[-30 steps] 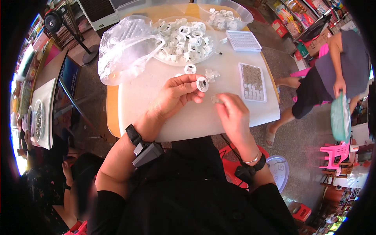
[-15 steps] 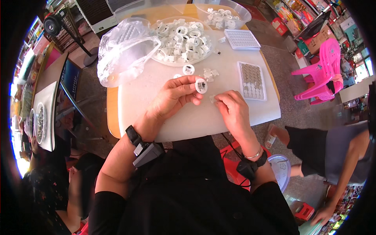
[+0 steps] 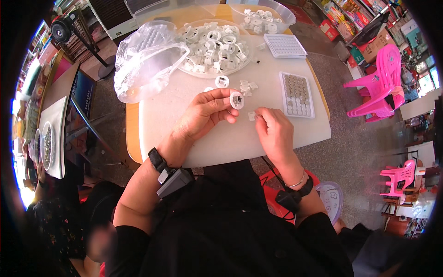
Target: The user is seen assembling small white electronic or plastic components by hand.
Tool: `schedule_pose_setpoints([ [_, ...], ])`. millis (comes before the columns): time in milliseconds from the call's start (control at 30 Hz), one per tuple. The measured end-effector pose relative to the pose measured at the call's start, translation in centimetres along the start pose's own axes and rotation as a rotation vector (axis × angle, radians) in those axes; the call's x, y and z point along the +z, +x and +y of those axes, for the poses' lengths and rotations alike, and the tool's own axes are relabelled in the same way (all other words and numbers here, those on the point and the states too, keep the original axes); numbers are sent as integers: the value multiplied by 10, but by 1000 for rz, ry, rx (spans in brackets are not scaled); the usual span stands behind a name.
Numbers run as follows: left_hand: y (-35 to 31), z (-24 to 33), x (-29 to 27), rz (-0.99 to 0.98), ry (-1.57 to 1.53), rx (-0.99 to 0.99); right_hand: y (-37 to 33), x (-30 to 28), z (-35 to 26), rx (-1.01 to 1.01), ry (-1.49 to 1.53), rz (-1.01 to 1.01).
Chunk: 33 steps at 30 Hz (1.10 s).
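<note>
My left hand (image 3: 206,111) pinches a round white plastic part (image 3: 236,100) between thumb and fingers, its open side with a small black piece facing up. To the right of it, my right hand (image 3: 275,131) is closed at the fingertips on a small translucent plastic piece (image 3: 252,116). The two parts are apart, both held above the white tabletop. Just beyond my left hand lies another round white part (image 3: 222,81). A little pile of clear plastic pieces (image 3: 248,87) rests beside it.
A wide clear bowl (image 3: 249,64) heaped with white parts stands at the back, a crumpled plastic bag (image 3: 145,64) left of it. On the right are a tray of button cells (image 3: 298,94) and stacked white trays (image 3: 285,46). Another tub (image 3: 290,21) holds more parts.
My right hand has shifted slightly, and the small piece in its fingertips has turned. My left hand stays in place. A person at the right has moved down toward the lower edge.
</note>
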<state>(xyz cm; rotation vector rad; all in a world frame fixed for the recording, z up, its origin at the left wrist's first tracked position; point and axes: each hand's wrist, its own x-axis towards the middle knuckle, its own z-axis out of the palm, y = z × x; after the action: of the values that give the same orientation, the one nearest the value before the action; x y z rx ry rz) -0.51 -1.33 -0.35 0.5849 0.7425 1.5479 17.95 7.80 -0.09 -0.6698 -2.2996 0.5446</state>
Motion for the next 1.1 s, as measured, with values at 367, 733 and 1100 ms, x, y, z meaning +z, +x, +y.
schedule_pose_setpoints([
  [367, 1, -1, 1, 7, 9, -4, 2, -20, 10, -38, 73, -104],
  [733, 1, 0, 1, -1, 10, -33, 7, -13, 17, -158, 60, -134],
  [1100, 0, 0, 4, -71, 41, -87, 14, -8, -27, -234, 171, 116],
])
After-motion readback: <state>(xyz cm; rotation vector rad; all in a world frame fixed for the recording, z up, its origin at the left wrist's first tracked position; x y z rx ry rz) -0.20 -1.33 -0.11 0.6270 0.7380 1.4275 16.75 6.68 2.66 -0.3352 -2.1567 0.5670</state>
